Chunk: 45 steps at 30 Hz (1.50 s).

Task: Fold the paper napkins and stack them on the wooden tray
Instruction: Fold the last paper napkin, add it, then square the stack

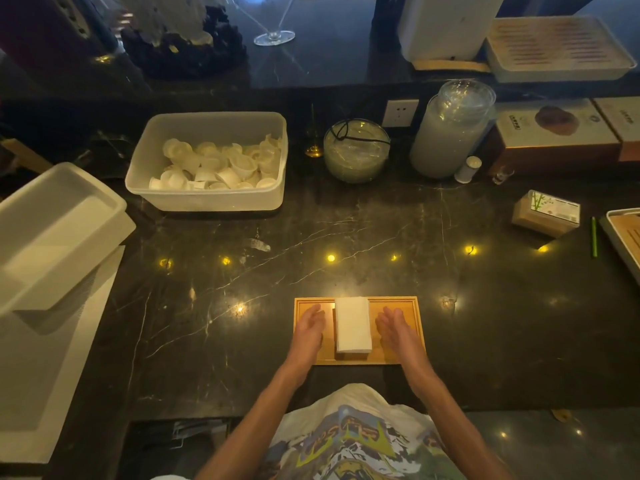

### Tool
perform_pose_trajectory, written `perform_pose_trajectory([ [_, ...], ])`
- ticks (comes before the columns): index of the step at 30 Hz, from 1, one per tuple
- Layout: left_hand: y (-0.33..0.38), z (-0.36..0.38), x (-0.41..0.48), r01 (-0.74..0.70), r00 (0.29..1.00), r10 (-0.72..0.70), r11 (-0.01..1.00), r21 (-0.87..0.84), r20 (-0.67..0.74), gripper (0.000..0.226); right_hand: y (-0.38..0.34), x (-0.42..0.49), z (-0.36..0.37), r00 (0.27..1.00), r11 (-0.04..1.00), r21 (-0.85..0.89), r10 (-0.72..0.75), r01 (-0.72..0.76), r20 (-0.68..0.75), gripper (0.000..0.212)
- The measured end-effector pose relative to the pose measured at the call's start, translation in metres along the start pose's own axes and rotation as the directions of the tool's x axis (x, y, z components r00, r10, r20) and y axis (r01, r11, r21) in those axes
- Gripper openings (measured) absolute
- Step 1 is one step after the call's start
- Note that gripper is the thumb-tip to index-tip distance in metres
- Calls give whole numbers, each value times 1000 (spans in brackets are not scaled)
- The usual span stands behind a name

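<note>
A stack of folded napkins (352,325) is seen lying on the wooden tray (414,306), roughly centred, its long sides running away from the person. The left hand (308,329) and right hand (394,327) are held flat-palmed on either side of the stack — near it, not clearly touching, nothing gripped in either. Both hands are open and empty.

The step in hand is judged to be squaring the stack, or letting it go after squaring; the task looks close to done, since no loose unfolded napkins can be made out on the dark marble counter (346,237). If another napkin is to be added, it has to be fetched from elsewhere; the source is not identified. Otherwise the next move calls only for a light inward press of both palms so the stack's edges are aligned, then a withdrawal toward the body.

Edges: the tray's raised rim leaves bare wood on both sides of the stack, where the hands sit. The tray's near edge lies close to the counter's front edge, so a pull toward the body should be kept gentle. Open room is plentiful ahead and to both sides — the plastic tub of small cups (207,161), the glass bowl (356,150) and the small box (545,213) are well apart.
</note>
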State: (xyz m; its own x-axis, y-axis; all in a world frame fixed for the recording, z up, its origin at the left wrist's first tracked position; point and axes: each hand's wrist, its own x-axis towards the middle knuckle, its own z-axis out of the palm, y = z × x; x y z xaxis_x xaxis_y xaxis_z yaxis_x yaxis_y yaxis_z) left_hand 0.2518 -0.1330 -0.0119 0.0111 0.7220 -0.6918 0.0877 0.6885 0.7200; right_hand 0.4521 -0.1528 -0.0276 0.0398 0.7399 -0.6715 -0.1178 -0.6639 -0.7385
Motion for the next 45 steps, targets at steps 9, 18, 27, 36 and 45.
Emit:
perform_pose_trajectory([
  [9,6,19,0,77,983,-77,997,6,169,40,6,8,1,988,989,105,87,-101,129,83],
  [18,8,29,-9,74,972,-58,995,-61,228,41,8,8,9,983,989,74,117,-128,139,78],
  [27,9,29,-6,100,964,-59,983,-150,259,29,5,4,4,980,984,116,117,-137,162,67],
  [36,-12,-15,7,26,907,176,883,469,-381,33,5,1,-41,857,809,-581,-361,91,-369,21],
  [45,-16,-18,25,148,961,-32,898,414,-275,22,-2,19,-60,967,894,-447,-72,-47,-245,30],
])
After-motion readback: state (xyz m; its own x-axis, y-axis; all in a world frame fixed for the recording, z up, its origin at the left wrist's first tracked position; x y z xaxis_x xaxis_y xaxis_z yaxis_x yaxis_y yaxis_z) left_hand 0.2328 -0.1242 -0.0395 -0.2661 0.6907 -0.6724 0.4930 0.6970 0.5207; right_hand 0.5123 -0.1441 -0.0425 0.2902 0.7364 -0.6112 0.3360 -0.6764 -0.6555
